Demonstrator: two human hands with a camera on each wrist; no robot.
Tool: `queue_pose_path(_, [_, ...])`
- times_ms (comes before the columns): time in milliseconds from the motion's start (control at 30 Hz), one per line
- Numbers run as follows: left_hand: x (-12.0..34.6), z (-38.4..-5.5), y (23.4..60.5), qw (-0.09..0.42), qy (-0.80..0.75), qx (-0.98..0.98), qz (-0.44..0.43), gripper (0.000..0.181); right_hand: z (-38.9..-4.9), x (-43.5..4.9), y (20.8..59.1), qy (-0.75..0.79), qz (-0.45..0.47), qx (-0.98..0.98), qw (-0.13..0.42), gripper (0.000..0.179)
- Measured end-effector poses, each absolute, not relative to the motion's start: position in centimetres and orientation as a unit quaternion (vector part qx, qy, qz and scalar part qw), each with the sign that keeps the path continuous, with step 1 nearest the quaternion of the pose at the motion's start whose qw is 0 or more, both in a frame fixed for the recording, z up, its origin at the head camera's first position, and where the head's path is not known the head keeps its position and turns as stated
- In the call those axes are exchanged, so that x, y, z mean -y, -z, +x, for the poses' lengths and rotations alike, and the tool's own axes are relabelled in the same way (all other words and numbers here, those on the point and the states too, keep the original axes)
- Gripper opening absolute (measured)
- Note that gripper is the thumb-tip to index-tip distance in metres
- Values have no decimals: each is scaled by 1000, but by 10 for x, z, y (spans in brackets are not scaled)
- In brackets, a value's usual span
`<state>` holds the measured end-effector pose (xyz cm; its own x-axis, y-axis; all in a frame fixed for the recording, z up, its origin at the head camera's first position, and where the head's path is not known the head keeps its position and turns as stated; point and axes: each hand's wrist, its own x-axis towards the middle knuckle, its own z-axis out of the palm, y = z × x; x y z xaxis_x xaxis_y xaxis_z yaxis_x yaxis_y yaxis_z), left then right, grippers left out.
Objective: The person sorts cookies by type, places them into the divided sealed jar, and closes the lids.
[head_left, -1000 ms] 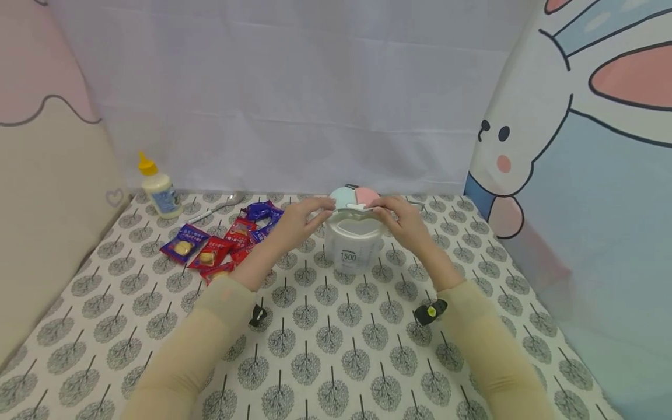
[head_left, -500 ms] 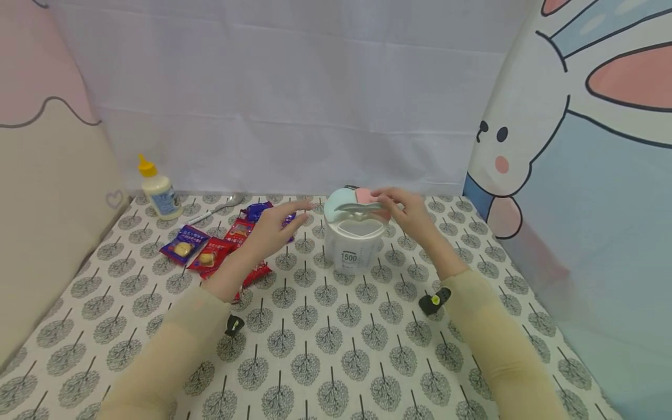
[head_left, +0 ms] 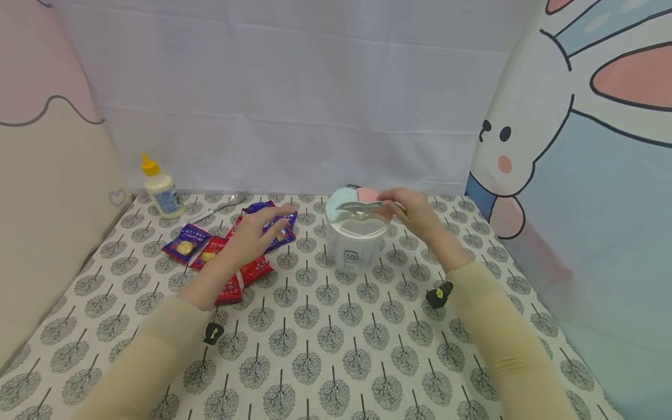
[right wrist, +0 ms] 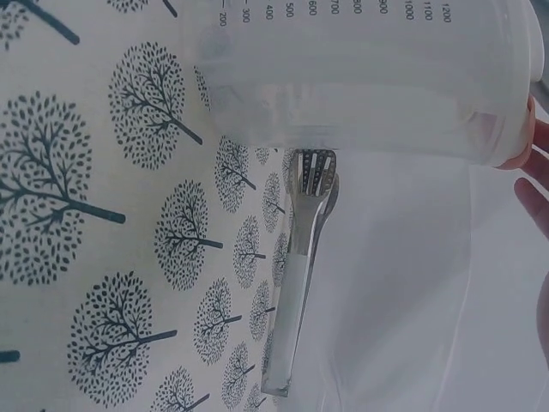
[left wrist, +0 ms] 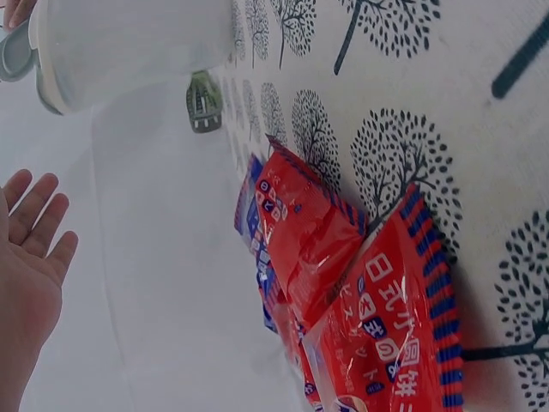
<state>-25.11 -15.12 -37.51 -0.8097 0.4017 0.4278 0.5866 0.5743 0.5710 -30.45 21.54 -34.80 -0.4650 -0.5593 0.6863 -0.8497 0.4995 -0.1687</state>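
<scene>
A clear plastic measuring jug [head_left: 352, 245] stands upright on the table, its round lid [head_left: 342, 201] part mint, part pink. At the lid's pink right side is my right hand [head_left: 415, 214]; its fingertips touch the rim, and the right wrist view shows the fingers [right wrist: 539, 163] extended there. To the left, my left hand [head_left: 251, 234] hovers over several red and blue snack packets [head_left: 254, 268], apart from them and holding nothing. The left wrist view shows its fingers [left wrist: 39, 215] spread and relaxed. Part of the packet pile is hidden beneath that hand and forearm.
Metal tongs [right wrist: 300, 257] with a slotted end lie behind the jug. A glue bottle [head_left: 164, 192] with a yellow cap stands at the back left, and a spoon [head_left: 220, 205] lies near it. Tree-patterned cloth [head_left: 315, 350] covers the table; fabric hangs around it.
My left hand has come off the jug's lid and moved left, over the snack packets. My right hand stays at the lid's right side, shifted slightly to the right.
</scene>
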Motion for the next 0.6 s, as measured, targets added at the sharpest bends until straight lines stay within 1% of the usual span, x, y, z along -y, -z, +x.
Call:
queue_pose_path(67, [157, -251, 375, 123, 362, 882, -274, 38, -306, -218, 348, -229, 452, 805, 308, 20])
queue_pose_path(133, [163, -250, 374, 124, 361, 885, -267, 38, -308, -219, 350, -217, 469, 794, 319, 24])
queue_pose_path(233, [171, -248, 374, 128, 360, 887, -260, 39, -311, -219, 355, -240, 475, 790, 304, 27])
queue_pose_path(300, [176, -249, 376, 136, 355, 890, -252, 38, -312, -218, 360, -269, 460, 795, 291, 31])
queue_pose_path(400, [185, -249, 379, 138, 349, 896, -239, 39, -311, -215, 366, -316, 423, 804, 273, 31])
queue_pose_path(600, [203, -251, 386, 125, 350, 906, -202, 40, -301, -210, 365, -350, 353, 831, 251, 17])
